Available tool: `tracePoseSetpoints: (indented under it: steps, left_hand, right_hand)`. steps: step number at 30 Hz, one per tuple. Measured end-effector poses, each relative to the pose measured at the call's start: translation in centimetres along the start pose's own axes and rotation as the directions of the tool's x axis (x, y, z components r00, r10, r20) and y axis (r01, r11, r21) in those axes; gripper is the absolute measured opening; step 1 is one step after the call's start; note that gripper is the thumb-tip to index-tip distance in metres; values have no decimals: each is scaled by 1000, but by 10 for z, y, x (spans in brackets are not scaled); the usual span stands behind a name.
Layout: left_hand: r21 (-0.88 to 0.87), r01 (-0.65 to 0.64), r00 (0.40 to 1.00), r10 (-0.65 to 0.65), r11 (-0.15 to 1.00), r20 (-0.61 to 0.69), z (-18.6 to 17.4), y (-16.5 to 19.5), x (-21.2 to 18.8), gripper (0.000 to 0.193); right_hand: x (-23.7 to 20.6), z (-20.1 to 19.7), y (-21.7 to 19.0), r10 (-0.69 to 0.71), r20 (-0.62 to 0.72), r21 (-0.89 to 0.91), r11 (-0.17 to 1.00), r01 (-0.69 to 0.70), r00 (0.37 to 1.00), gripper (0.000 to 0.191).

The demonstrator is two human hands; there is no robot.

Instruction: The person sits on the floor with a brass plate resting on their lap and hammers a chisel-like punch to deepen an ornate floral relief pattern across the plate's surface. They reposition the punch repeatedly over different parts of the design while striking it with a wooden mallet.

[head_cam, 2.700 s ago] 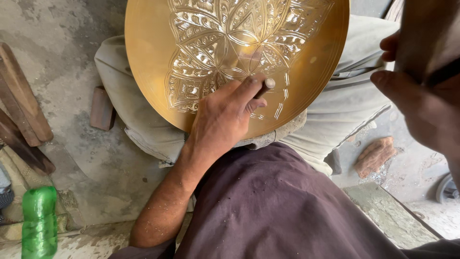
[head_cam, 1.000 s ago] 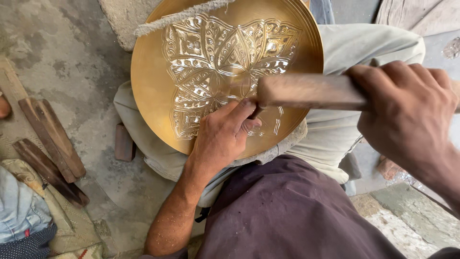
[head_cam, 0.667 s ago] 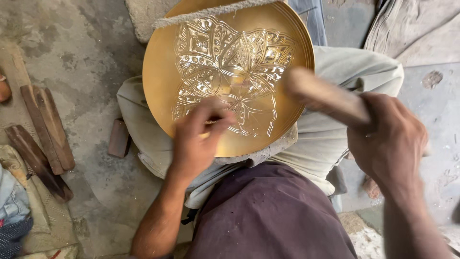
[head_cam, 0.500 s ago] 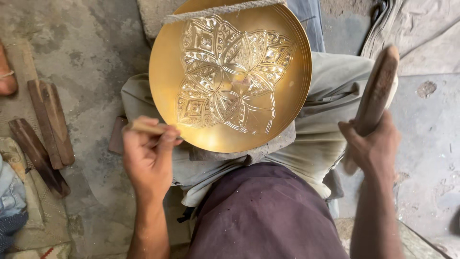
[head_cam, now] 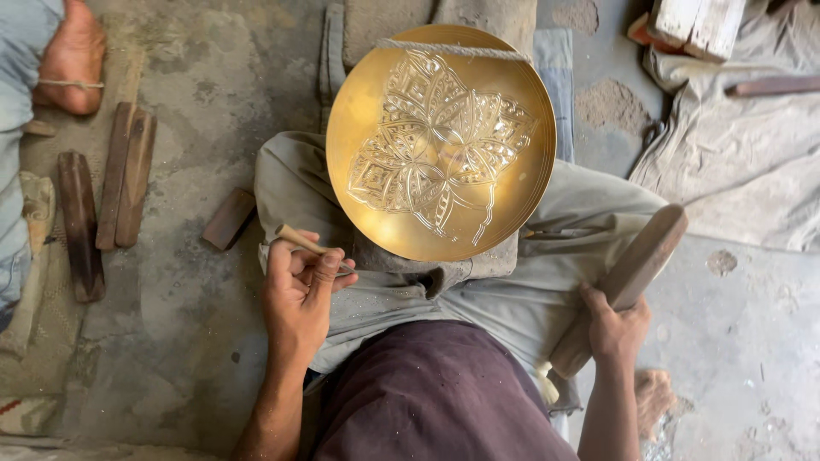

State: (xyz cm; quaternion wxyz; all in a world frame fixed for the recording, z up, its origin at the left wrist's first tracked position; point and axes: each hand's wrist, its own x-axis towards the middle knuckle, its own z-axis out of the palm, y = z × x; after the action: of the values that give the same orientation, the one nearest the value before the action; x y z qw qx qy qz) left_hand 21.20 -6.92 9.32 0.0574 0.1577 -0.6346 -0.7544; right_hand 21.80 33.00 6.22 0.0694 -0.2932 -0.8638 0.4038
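Engraved brass plate (head_cam: 441,141) resting on the lap

Left hand (head_cam: 299,299) fingers grip a small chisel (head_cam: 309,248) beside the plate; right hand (head_cam: 617,329) fingers clasp a wooden mallet (head_cam: 628,277).

- One view only, from a camera worn on the person's head, so no second view shares any part of the scene.
- It looks almost straight down over the person's own lap to the concrete floor (head_cam: 188,333).
- It sits close: the engraved brass plate (head_cam: 441,141) fills the upper middle, with the left hand (head_cam: 299,294) and right hand (head_cam: 617,329) low in the frame.
- The floor reaches every edge; wooden blocks (head_cam: 107,196) lie toward the left edge.
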Motion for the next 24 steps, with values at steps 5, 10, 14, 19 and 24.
tracePoseSetpoints:
  steps: [5,10,14,19,24]
  left_hand:
    - [64,-86,996,86,994,14,11,8,-4,37]
    - [284,2,1000,-6,959,14,37,19,1,35]
    - [502,-228,973,186,834,133,67,18,28,18]
    - [352,-277,953,210,894,217,110,-10,78,31]
    - [425,-387,910,264,819,319,134,-35,125,36]
  right_hand:
    - [-2,-2,8,4,16,79,997,-5,1000,34]
    - [13,1,21,63,46,119,991,-68,997,36]
    - [28,9,35,114,62,178,976,-123,992,35]
    - [47,15,34,192,83,-23,981,-191,978,42]
    - [74,13,-5,304,237,-225,941,-252,923,68]
